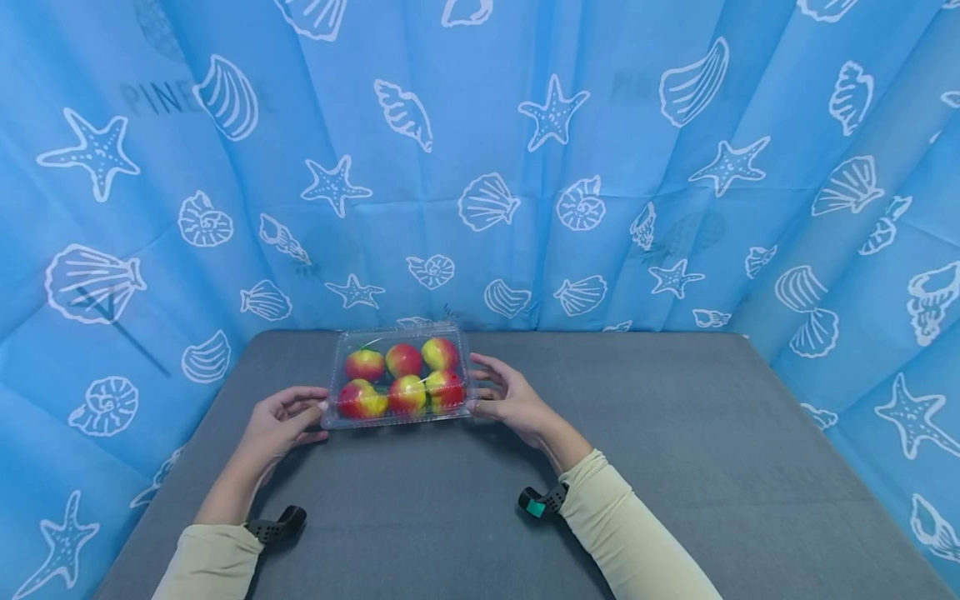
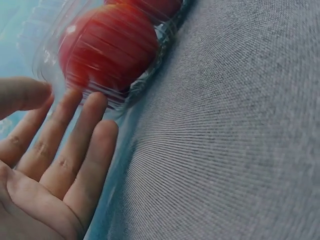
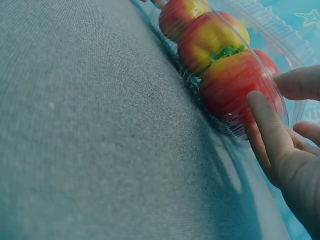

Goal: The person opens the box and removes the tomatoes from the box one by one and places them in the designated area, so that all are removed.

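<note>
A clear plastic clamshell box [image 1: 405,421] lies at the far side of the grey table, its lid closed over several red-and-yellow apples [image 1: 407,393]. At its left end, my left hand [image 1: 279,425] holds the rim between thumb and fingers, the other fingers stretched out along the end wall. My right hand [image 1: 517,404] grips the opposite end, the thumb at the near corner and the fingers spread along the side. Through the plastic in the right wrist view, green leafy bits [image 3: 226,53] show between the apples.
The grey cloth-covered table [image 1: 675,467] extends in front of the box and to its right. Just behind its far edge hangs a blue curtain [image 1: 480,150] printed with white shells and starfish. A black band [image 1: 279,527] is on each wrist.
</note>
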Available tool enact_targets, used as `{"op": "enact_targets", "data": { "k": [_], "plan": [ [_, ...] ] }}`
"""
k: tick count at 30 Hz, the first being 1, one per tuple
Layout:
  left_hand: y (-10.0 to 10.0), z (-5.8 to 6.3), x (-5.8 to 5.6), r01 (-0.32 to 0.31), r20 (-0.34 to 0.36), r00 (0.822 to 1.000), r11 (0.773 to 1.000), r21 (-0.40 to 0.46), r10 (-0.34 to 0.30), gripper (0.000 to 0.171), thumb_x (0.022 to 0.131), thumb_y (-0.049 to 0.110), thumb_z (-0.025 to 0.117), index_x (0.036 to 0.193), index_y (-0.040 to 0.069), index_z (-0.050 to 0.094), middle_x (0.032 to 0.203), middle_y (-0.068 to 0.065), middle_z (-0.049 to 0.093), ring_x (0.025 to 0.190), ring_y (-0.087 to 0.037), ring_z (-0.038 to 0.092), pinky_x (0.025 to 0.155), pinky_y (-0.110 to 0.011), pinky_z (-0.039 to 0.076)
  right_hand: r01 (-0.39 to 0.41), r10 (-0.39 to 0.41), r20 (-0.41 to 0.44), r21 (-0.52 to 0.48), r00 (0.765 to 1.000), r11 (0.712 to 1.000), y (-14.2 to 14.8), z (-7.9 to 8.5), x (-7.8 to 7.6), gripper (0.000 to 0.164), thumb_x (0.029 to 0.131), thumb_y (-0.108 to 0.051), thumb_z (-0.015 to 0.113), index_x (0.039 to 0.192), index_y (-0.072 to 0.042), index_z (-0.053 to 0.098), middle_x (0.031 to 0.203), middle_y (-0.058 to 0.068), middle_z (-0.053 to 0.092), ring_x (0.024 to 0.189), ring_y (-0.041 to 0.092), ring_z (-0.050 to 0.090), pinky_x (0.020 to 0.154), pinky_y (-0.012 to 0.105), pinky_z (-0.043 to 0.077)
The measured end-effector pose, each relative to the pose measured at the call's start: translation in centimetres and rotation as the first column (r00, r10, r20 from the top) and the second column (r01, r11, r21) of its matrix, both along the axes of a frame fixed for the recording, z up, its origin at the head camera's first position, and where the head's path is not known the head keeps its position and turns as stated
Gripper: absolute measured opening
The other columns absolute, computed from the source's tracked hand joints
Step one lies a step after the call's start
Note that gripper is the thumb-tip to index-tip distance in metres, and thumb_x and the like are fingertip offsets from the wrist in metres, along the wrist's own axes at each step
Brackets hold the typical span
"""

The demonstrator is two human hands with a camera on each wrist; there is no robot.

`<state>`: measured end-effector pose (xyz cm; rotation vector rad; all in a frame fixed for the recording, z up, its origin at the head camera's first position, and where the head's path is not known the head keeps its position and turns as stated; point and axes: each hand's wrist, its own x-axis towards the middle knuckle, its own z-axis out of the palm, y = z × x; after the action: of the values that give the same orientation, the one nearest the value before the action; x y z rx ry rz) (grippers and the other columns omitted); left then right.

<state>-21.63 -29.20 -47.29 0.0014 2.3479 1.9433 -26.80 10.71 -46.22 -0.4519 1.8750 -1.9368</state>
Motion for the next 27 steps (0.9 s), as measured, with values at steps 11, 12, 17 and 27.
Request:
{"op": "enact_targets", "data": {
  "k": [11, 12, 17, 27],
  "plan": [
    [-0.08, -0.31, -0.02, 0.002, -0.007, 1.000, 1.000, -0.031, -0.003, 0.052, 0.105, 0.039, 0.069, 0.144, 0.006, 0.059, 0.119, 0.016, 0.071, 0.110, -0.003, 0.069, 0.092, -0.030, 0.064, -0.007, 0.007, -0.009, -0.016, 1.000, 1.000, 0.29, -0.28, -0.07, 0.081, 0.097, 0.008, 0.067, 0.167, -0.013, 0.032, 0.161, 0.023, 0.044, 0.127, 0.023, 0.064, 0.097, 0.033, 0.063],
    [-0.12, -0.37, -0.02, 0.007, -0.011, 1.000, 0.999, -0.033, -0.007, 0.053, 0.105, 0.039, 0.069, 0.145, 0.005, 0.058, 0.120, 0.016, 0.071, 0.111, -0.003, 0.069, 0.092, -0.030, 0.064, -0.008, 0.008, -0.010, -0.018, 1.000, 1.000, 0.29, -0.29, -0.08, 0.081, 0.097, 0.008, 0.067, 0.167, -0.013, 0.032, 0.161, 0.023, 0.044, 0.127, 0.022, 0.064, 0.097, 0.033, 0.063],
    [-0.37, -0.61, -0.06, 0.033, -0.027, 0.999, 0.999, -0.029, -0.034, 0.053, 0.106, 0.036, 0.067, 0.149, 0.005, 0.057, 0.120, 0.018, 0.072, 0.111, -0.002, 0.070, 0.092, -0.031, 0.064, -0.008, 0.007, -0.019, -0.014, 1.000, 1.000, 0.30, -0.38, -0.11, 0.081, 0.097, 0.007, 0.068, 0.167, -0.014, 0.032, 0.160, 0.022, 0.045, 0.127, 0.021, 0.064, 0.097, 0.033, 0.062],
    [-0.23, 0.05, 0.00, 0.040, 0.019, 0.999, 0.997, -0.069, -0.039, 0.061, 0.106, 0.037, 0.068, 0.156, 0.007, 0.052, 0.152, -0.003, 0.063, 0.110, 0.006, 0.068, 0.093, -0.030, 0.064, -0.003, 0.003, -0.014, -0.022, 1.000, 1.000, 0.37, -0.34, 0.02, 0.081, 0.097, 0.007, 0.068, 0.167, -0.015, 0.032, 0.160, 0.022, 0.046, 0.126, 0.022, 0.065, 0.099, 0.036, 0.063]
  ]
}}
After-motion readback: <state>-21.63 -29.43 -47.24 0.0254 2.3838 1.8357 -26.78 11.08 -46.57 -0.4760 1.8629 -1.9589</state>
